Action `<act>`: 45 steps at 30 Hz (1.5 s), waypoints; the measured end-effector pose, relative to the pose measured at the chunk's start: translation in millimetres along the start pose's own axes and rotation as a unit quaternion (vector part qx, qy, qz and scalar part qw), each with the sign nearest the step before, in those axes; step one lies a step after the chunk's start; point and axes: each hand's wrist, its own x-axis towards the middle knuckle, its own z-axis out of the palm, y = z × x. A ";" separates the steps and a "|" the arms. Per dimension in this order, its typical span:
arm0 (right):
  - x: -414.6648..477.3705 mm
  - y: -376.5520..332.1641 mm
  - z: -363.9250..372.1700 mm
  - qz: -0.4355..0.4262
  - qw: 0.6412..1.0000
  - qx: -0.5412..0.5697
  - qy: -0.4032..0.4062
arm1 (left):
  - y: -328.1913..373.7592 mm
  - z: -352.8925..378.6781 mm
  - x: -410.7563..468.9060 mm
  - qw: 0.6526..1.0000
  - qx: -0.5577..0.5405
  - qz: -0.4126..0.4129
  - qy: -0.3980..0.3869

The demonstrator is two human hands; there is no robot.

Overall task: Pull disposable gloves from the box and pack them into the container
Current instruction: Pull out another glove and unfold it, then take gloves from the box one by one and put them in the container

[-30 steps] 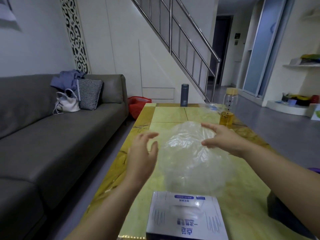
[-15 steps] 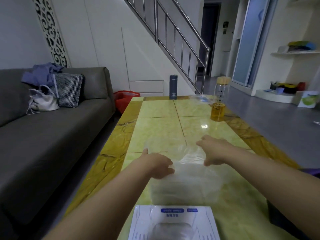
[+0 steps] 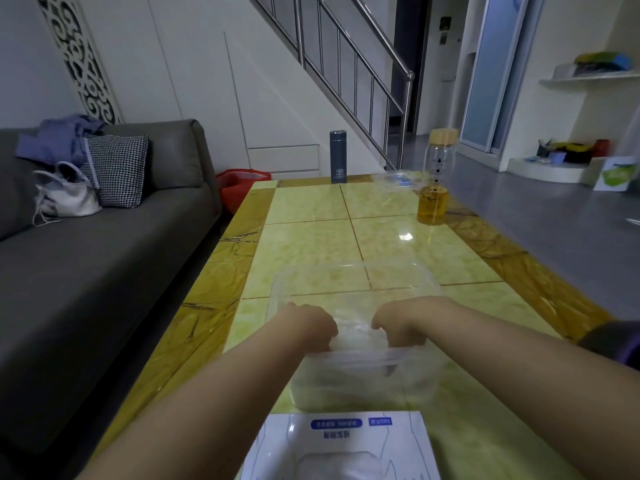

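A clear plastic container (image 3: pixel 356 271) stands on the yellow-green tiled table (image 3: pixel 311 209), in front of me. Thin transparent gloves (image 3: pixel 356 336) lie bunched inside it. My left hand (image 3: pixel 308 323) and my right hand (image 3: pixel 401 318) are both down in the container, fingers curled onto the gloves, pressing them against the near wall. The white glove box (image 3: pixel 339 445) with a blue label sits at the near edge, its opening showing more gloves.
A grey flask (image 3: pixel 338 156) stands at the table's far edge. A glass bottle (image 3: pixel 434 181) with amber liquid and a clear lid (image 3: pixel 394 178) sit far right. A grey sofa (image 3: pixel 104 258) runs along the left. A red bag (image 3: pixel 239 188) lies beyond the table.
The gloves, held spread in the air a second ago, have been brought down into the container. Both hands have closed and sunk in with them.
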 end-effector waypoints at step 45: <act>-114.2 -60.7 127.5 -0.131 0.933 0.172 0.289 | 57.6 132.1 -152.7 0.928 -0.298 -0.023 0.222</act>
